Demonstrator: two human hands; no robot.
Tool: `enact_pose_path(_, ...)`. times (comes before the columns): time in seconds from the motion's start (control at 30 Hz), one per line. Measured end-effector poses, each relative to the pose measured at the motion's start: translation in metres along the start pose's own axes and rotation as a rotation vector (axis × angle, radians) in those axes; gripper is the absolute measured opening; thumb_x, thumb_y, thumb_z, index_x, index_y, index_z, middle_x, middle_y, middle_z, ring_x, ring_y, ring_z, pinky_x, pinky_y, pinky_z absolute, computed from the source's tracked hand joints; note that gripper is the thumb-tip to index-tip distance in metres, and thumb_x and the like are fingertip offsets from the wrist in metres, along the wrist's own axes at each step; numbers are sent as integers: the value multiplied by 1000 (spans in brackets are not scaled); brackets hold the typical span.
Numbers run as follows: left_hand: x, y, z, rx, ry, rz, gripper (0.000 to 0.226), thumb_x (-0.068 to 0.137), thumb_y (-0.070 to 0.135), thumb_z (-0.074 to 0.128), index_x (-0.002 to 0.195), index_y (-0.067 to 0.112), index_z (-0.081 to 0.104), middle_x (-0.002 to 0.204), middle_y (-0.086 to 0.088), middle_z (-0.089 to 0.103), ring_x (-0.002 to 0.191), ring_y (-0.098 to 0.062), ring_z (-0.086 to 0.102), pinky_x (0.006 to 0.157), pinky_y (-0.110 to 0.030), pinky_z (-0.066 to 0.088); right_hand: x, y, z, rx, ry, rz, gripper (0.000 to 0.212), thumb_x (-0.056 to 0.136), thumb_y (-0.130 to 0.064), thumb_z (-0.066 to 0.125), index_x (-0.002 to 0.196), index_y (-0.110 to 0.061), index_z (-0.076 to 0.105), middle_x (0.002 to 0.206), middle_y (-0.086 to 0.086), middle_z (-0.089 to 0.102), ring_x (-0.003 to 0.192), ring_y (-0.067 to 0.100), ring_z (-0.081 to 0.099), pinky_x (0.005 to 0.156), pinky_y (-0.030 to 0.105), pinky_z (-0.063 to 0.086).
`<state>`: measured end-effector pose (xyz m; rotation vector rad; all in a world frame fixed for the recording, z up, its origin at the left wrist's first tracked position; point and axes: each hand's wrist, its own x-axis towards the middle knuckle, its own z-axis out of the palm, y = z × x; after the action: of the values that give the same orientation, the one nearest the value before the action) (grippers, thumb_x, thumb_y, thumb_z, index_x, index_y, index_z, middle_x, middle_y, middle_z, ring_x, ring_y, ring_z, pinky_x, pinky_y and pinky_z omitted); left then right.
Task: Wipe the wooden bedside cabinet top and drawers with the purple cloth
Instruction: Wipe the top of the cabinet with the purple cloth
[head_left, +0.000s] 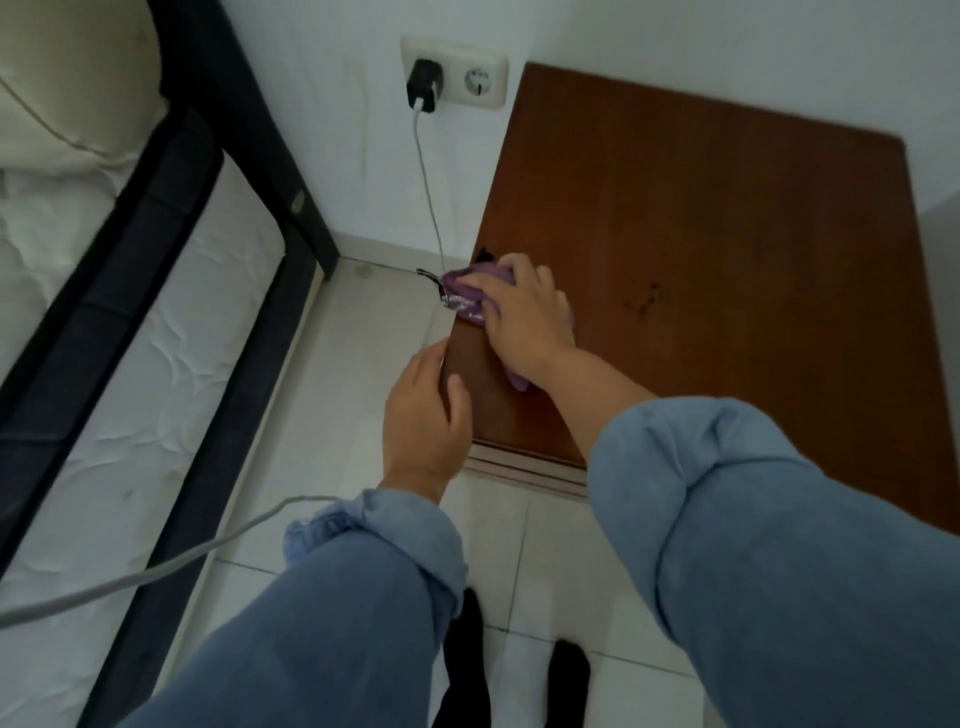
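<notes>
Denim sleeves (779, 519) filled the foreground. Left hand (426, 415) gripped the cabinet top (727, 234) at its near-left corner, thumb on top. Right hand (524, 317) curled over the bunched purple cloth (480, 275) at the left edge. Bare wood stretched rightward and away toward the wall, so the right hand was nearer it.

White wall (337, 130) with a double socket (483, 80), pale tiled floor (353, 322), dark-framed bed (156, 208) at left

purple cloth (470, 293) mostly covered, bed (156, 312) cropped
</notes>
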<state>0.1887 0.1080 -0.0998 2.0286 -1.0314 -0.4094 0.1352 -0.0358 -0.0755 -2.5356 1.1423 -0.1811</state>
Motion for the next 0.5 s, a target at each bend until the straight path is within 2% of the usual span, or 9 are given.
enact_pose_path(0.1,-28,-10,-6,45,-61,25,57,87,42,44,134,9,45,125,-6,56,109,-18,54,96,-35,46,1,2,0,2,-14,2,37,94,-25,41,128,-37,50,134,0,39,115,28,38,89,39,34)
enact_pose_path(0.2,-38,-15,-12,93,-121,65,74,83,53,55,139,8,38,129,-7,50,113,-20,53,96,-40,47,3,2,-1,9,-34,-3,38,96,-25,38,129,-39,48,135,1,38,116,29,37,89,40,33)
enact_pose_path(0.3,-40,-16,-12,141,-163,70,83,77,48,67,141,8,33,132,-8,47,115,-22,52,96,-38,46,4,2,-1,-8,-52,-5,38,97,-26,36,131,-40,46,136,1,36,117,29,36,90,40,33)
enact_pose_path(0.4,-36,-22,-8,157,-112,33,78,75,37,73,140,13,36,127,-5,50,109,-19,53,90,-26,43,5,2,1,-41,-33,-7,38,97,-27,37,131,-40,45,138,2,36,120,30,36,93,42,34)
enact_pose_path(0.5,-34,-29,-4,142,-65,9,75,72,42,73,136,17,43,119,-2,56,104,-18,56,84,-25,42,6,3,3,-43,-23,-6,38,96,-28,37,131,-41,45,137,2,36,120,30,36,93,42,34)
